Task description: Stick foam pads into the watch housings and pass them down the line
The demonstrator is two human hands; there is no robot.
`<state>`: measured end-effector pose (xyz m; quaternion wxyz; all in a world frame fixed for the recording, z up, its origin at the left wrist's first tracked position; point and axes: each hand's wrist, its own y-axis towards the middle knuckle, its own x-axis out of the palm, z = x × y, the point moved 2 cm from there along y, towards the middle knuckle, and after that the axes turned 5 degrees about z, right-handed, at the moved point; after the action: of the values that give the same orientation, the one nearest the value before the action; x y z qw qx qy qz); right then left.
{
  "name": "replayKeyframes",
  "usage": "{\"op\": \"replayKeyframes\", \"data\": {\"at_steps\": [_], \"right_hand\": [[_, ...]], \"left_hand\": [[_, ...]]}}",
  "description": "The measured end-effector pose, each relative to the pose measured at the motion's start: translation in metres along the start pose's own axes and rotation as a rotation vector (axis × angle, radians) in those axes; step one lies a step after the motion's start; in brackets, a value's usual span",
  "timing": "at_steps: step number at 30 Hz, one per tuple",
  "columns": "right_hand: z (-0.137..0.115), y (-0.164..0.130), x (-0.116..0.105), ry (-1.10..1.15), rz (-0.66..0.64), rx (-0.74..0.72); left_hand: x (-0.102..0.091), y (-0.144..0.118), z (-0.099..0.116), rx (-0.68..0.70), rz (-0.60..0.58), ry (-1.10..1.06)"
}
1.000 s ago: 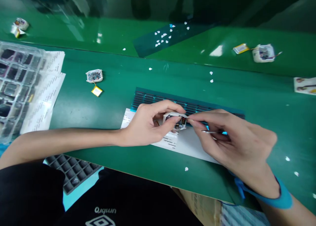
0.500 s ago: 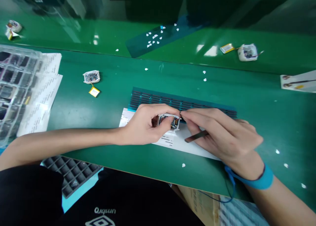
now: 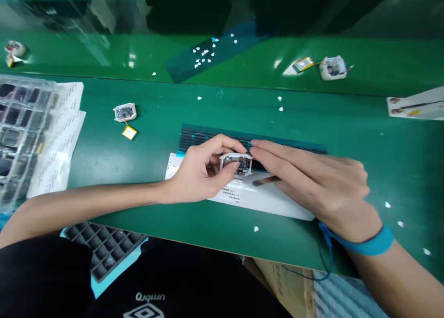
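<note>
My left hand [image 3: 204,172] is closed on a small white smartwatch case [image 3: 227,157], its thumb across the exposed circuit board. The case is tilted so that its inside faces me. Close by on the right, my right hand [image 3: 312,179] has its index and middle fingers stretched toward the case's right edge. From under that hand sticks out the flat end of dark metal tweezers [image 3: 265,181]; their tips are hidden. Below both hands lies a white printed sheet [image 3: 222,197], with a blue sheet of dark strips [image 3: 208,132] behind it.
A white case with a board [image 3: 125,112] is wired to a yellow-edged battery [image 3: 129,132]. Another case [image 3: 333,68] lies far right. A clear compartment tray [image 3: 21,109] stands at left. Small white stickers [image 3: 204,53] dot the bench. A blue wrist strap [image 3: 374,241] trails a cord.
My right hand has flattened, its fingers straighter and further over the strip sheet. The tweezers' visible end has shifted slightly up and left. The left hand still holds the case; the view has shifted slightly.
</note>
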<state>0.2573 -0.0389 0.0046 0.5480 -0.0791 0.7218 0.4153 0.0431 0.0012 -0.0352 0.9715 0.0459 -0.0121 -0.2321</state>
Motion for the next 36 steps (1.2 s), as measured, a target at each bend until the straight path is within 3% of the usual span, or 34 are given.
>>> {"op": "replayKeyframes", "data": {"at_steps": [9, 16, 18, 23, 27, 33, 36], "right_hand": [[-0.012, 0.001, 0.007, 0.054, 0.004, -0.043], [-0.024, 0.005, 0.022, -0.066, 0.027, -0.013], [-0.024, 0.007, 0.021, 0.016, 0.023, 0.04], [-0.019, 0.015, 0.015, 0.426, 0.098, 0.343], [-0.017, 0.019, 0.016, 0.493, 0.059, 0.489], [-0.012, 0.014, 0.02, 0.648, 0.024, 0.605], [-0.014, 0.013, 0.016, 0.561, 0.062, 0.565]], "left_hand": [[0.003, -0.002, -0.003, -0.061, 0.015, -0.032], [0.002, -0.002, -0.007, -0.071, 0.047, -0.012], [0.001, -0.003, -0.007, -0.094, 0.041, -0.045], [0.001, -0.006, -0.006, -0.062, -0.049, -0.098], [0.001, -0.007, -0.006, -0.025, -0.067, -0.02], [0.003, -0.01, 0.0, 0.077, -0.056, 0.064], [0.003, -0.01, 0.003, 0.075, -0.029, 0.04]]}}
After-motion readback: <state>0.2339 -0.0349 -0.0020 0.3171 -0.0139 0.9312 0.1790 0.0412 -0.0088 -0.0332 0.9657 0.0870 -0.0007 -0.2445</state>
